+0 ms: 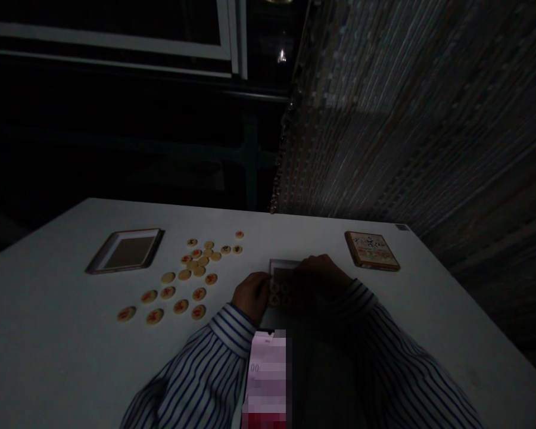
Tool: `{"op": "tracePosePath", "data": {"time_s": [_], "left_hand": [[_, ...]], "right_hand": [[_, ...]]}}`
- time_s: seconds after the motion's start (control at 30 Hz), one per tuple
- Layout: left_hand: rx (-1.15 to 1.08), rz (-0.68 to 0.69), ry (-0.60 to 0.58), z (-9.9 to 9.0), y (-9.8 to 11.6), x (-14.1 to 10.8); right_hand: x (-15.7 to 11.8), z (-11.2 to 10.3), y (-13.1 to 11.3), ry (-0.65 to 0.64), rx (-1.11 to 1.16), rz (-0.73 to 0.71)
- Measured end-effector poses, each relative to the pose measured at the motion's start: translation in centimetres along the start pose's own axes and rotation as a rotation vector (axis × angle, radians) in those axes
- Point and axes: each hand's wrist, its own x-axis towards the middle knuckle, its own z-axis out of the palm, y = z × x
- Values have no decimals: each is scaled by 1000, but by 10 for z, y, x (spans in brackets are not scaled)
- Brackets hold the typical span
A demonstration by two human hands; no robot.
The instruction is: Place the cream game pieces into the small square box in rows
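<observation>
Between my two hands lies a shallow open box point(287, 263) with several round xiangqi pieces point(274, 300) grouped in its near left part. My left hand point(251, 295) is closed on the box's left wall, thumb and fingers at its edge. Over the box's right side, my right hand point(324, 271) is bent downward; its fingers are lost in shadow, and anything in them is hidden. More wooden xiangqi pieces point(181, 306) lie scattered on the table left of the box, some showing red or black characters, others blank side up.
An empty box tray point(149, 262) sits at the left of the white table point(62, 316). Toward the right lies a printed box point(372, 250). A lit phone point(268, 369) is close to me, between my forearms. A string curtain point(384, 119) hangs past the table's far right edge.
</observation>
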Motion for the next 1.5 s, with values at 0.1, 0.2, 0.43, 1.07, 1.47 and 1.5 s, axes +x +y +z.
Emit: {"op": "tracePosePath", "data": {"time_s": [0.1, 0.2, 0.43, 1.07, 1.47, 1.5], "left_hand": [[3, 6, -1, 0, 0, 0], [3, 6, -4, 0, 0, 0], [5, 4, -10, -2, 2, 1], [-10, 1, -14, -2, 2, 1], [16, 1, -10, 0, 1, 1], [18, 3, -12, 0, 1, 1]], "right_hand": [[-1, -2, 1, -15, 15, -5], [-2, -5, 0, -23, 6, 3], [-3, -7, -1, -27, 10, -4], [-3, -5, 0, -6, 26, -29], [-2, -5, -3, -6, 32, -19], [-2, -4, -2, 3, 39, -21]]}}
